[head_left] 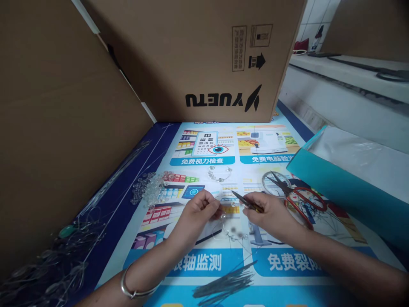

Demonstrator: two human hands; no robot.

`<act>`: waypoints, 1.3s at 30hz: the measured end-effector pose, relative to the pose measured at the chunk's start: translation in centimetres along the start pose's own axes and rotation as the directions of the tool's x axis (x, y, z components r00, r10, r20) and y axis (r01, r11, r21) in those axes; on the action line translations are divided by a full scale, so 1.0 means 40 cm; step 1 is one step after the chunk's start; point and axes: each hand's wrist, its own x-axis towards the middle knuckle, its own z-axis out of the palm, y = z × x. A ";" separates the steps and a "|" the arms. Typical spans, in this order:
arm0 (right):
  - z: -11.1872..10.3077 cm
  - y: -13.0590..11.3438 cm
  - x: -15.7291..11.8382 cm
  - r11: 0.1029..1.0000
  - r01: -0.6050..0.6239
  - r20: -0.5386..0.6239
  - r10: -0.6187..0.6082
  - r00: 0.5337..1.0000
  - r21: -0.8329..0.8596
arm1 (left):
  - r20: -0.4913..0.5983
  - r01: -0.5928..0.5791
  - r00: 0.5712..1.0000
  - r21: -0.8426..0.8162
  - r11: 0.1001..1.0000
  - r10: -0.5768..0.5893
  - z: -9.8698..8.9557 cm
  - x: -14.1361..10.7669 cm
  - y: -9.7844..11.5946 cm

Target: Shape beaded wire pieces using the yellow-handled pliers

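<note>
My left hand [203, 209], with a bangle on its wrist, is closed in a pinch on a thin wire; the pinched bit is mostly hidden. Clear beads on this beaded wire [234, 234] curve below the fingers. In my right hand [271, 213] is a pair of needle-nose pliers [244, 200], its dark tip pointing left toward my left hand; whether the jaws meet I cannot tell. Just beyond the hands lies a curved string of clear beads [220, 179]. Red-handled scissors [297, 194] rest blades apart near my right hand, partly over a wire coil [271, 181].
Loose clear beads [150, 187] are heaped at the left. A bundle of cut wires [223, 283] lies in front, and tangled wire pieces [64, 251] lie farther left. Cardboard panels [191, 55] stand behind and left. A teal box [345, 187] stands at right.
</note>
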 end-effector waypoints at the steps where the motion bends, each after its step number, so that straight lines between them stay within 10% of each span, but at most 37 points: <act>1: -0.001 0.002 0.000 1.000 0.000 -0.009 0.000 1.000 -0.010 | 0.010 -0.025 1.000 0.029 0.999 0.025 -0.001 0.000 0.000; 30: 0.018 0.030 0.004 0.970 0.147 0.008 -0.149 0.989 -0.194 | -0.011 -0.186 0.979 0.376 0.908 0.205 0.007 -0.002 0.020; 39: 0.022 0.025 0.001 0.966 0.184 0.018 -0.184 0.983 -0.183 | 0.060 -0.406 0.885 0.585 0.703 0.461 0.009 -0.006 0.008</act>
